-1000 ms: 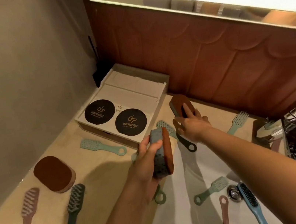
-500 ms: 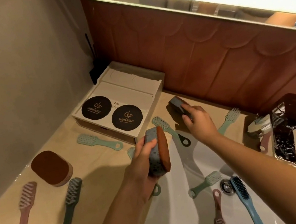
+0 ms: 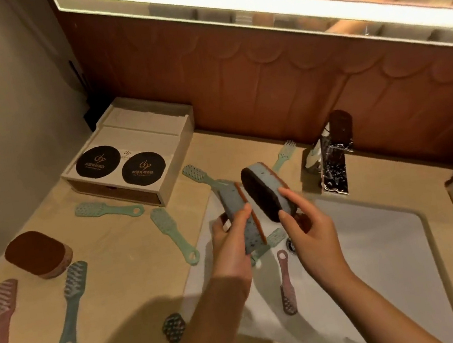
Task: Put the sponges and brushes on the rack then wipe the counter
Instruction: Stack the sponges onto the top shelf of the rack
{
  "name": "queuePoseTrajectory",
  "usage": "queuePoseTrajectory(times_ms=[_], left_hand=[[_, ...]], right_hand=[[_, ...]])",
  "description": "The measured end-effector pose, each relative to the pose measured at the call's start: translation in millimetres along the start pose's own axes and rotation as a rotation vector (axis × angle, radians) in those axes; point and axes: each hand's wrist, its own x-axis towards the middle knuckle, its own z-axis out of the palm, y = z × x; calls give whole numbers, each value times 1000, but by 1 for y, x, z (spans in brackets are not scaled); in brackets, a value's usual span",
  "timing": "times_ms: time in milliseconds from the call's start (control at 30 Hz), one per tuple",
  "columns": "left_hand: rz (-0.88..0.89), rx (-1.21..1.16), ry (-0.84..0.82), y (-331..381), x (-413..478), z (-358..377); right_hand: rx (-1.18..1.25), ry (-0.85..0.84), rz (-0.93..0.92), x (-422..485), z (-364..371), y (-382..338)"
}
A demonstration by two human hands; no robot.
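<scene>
Head view. The left hand [image 3: 231,247] holds a blue-grey sponge [image 3: 247,227] on edge, fingers [image 3: 242,213] curled round it, above the left rim of the sink [image 3: 394,248]. The right hand [image 3: 309,232] grips a second sponge [image 3: 264,192] by its lower end between thumb and curled fingers, dark face toward the first. The two sponges are just beside each other. A third sponge [image 3: 38,254] lies on the desk [image 3: 123,276] at far left. A teal brush [image 3: 71,305] and a mint brush [image 3: 172,233] lie on the desk; a pink brush [image 3: 285,283] lies in the sink.
</scene>
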Motion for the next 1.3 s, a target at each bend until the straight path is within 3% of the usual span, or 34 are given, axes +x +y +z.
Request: queuePoseTrajectory(times_ms=[533,767,933,1100,1300], left_hand=[[32,167,-73,-67,-74,32],[33,317,-191,-83,-87,50],[63,539,-210,-76,-84,54],[73,897,-467,-52,-89,61],[32,1283,-814,-28,-97,78]], right_hand=[[78,25,-25,-107,-62,5],[58,32,-54,-125,-95,8],[121,5,66,-122,-131,3],[-4,5,169,-92,-160,-5],[39,-240,230,-81,-173,-24]])
